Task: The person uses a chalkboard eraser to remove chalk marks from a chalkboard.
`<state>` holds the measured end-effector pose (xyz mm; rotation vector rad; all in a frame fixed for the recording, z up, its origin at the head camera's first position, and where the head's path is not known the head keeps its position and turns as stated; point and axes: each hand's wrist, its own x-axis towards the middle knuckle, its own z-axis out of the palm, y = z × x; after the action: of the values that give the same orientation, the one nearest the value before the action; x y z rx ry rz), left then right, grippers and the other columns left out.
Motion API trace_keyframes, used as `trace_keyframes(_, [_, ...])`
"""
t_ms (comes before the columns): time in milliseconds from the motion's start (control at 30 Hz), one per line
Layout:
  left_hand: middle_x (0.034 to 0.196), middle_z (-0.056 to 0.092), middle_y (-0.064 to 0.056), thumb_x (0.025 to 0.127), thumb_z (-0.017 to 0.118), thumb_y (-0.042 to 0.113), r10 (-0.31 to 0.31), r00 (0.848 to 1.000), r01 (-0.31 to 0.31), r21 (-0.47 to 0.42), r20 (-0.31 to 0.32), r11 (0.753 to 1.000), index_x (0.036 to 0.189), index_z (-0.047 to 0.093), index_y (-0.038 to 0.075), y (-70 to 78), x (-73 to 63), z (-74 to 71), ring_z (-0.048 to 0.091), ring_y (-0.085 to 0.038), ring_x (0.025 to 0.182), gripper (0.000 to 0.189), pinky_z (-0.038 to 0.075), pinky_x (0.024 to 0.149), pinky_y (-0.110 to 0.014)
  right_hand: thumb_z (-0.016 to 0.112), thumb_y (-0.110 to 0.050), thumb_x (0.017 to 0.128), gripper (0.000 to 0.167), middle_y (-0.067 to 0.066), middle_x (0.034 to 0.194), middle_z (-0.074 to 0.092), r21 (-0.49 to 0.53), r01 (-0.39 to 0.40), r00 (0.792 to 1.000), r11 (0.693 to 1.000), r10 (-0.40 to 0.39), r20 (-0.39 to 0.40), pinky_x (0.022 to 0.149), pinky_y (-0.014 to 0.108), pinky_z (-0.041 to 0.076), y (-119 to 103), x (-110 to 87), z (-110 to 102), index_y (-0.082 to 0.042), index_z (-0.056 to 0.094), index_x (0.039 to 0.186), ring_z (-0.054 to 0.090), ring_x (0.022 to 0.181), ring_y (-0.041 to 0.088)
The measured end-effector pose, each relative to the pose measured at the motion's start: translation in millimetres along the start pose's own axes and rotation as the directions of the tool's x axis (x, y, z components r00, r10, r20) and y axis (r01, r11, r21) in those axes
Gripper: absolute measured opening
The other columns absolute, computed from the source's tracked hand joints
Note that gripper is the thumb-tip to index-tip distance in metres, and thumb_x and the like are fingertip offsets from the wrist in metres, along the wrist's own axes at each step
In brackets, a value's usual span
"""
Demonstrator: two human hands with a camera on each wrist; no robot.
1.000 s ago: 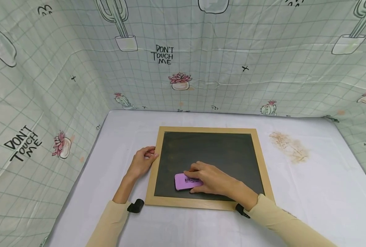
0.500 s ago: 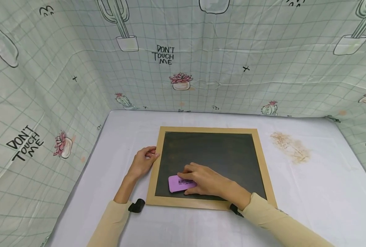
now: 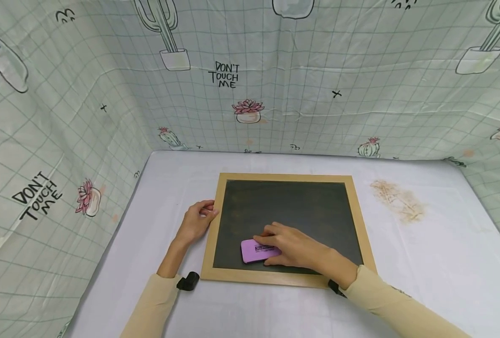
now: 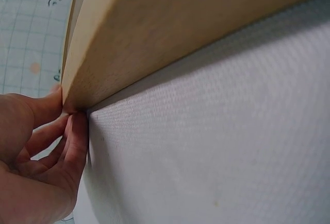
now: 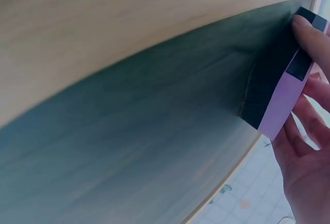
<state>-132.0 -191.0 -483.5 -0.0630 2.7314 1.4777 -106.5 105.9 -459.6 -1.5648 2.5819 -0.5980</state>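
Note:
A wood-framed chalkboard (image 3: 290,199) lies flat on the white-covered table. My right hand (image 3: 294,246) grips a purple board eraser (image 3: 252,252) by its sides, low on the left half of the dark surface. In the right wrist view, the eraser (image 5: 282,103) shows a black felt layer facing the board, with my thumb on one long side and fingers on the other. At the board's left edge, my left hand (image 3: 193,225) holds the wooden frame (image 4: 170,26). The left wrist view shows the thumb against the frame and fingertips tucked at its lower edge.
Right of the board, a brownish smudge (image 3: 397,201) marks the white tablecloth (image 3: 427,253). A grid-patterned cloth (image 3: 300,80) with cactus drawings hangs behind the table and along both sides. A black wrist camera (image 3: 188,281) sits by the left sleeve.
My right hand slid the eraser left across the board, then back right to near its earlier spot. The left hand stays at the frame's left edge.

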Motion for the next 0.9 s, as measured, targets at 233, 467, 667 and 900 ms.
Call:
trace_keyframes(233, [0.112, 0.065, -0.022, 0.099, 0.068, 0.008, -0.005, 1.0, 0.005, -0.001, -0.003, 1.0, 0.132, 0.06, -0.011, -1.3, 0.8, 1.2, 0.06, -0.031, 0.1, 0.039, 0.047, 0.08, -0.031, 0.087, -0.029, 0.084, 0.058, 0.006, 0.111, 0.065, 0.003, -0.011, 1.0, 1.0, 0.011, -0.02, 0.081, 0.028, 0.052, 6, -14.0, -4, -0.004, 0.069, 0.133, 0.057, 0.097, 0.016])
trace_keyframes(467, [0.112, 0.066, -0.022, 0.099, 0.068, 0.007, 0.007, 1.0, -0.007, 0.017, -0.007, 1.0, 0.132, 0.061, -0.011, -2.0, 1.3, 1.1, 0.062, -0.032, 0.1, 0.038, 0.048, 0.081, -0.033, 0.086, -0.028, 0.085, 0.056, 0.007, 0.112, 0.066, 0.005, -0.016, 0.999, 1.0, 0.016, -0.042, 0.08, 0.028, 0.053, 12, -27.9, -8, -0.002, 0.069, 0.132, 0.057, 0.097, 0.017])
trace_keyframes(667, [0.112, 0.066, -0.022, 0.099, 0.068, 0.007, 0.001, 1.0, -0.001, 0.02, -0.005, 1.0, 0.132, 0.061, -0.011, -0.6, 0.7, 0.6, 0.062, -0.032, 0.1, 0.038, 0.049, 0.081, -0.033, 0.087, -0.028, 0.085, 0.057, 0.006, 0.109, 0.065, -0.002, -0.026, 0.998, 1.0, 0.026, -0.065, 0.077, 0.027, 0.052, 16, -40.6, -11, -0.002, 0.069, 0.132, 0.056, 0.094, 0.015])
trace_keyframes(900, [0.113, 0.065, -0.023, 0.1, 0.067, 0.007, -0.007, 1.0, 0.007, 0.019, 0.0, 1.0, 0.132, 0.06, -0.012, -0.3, 0.1, 0.1, 0.062, -0.032, 0.1, 0.039, 0.049, 0.082, -0.034, 0.087, -0.028, 0.085, 0.057, 0.006, 0.109, 0.065, -0.002, -0.051, 0.996, 0.999, 0.051, -0.078, 0.077, 0.028, 0.052, 20, -54.9, -15, -0.001, 0.069, 0.131, 0.056, 0.094, 0.015])
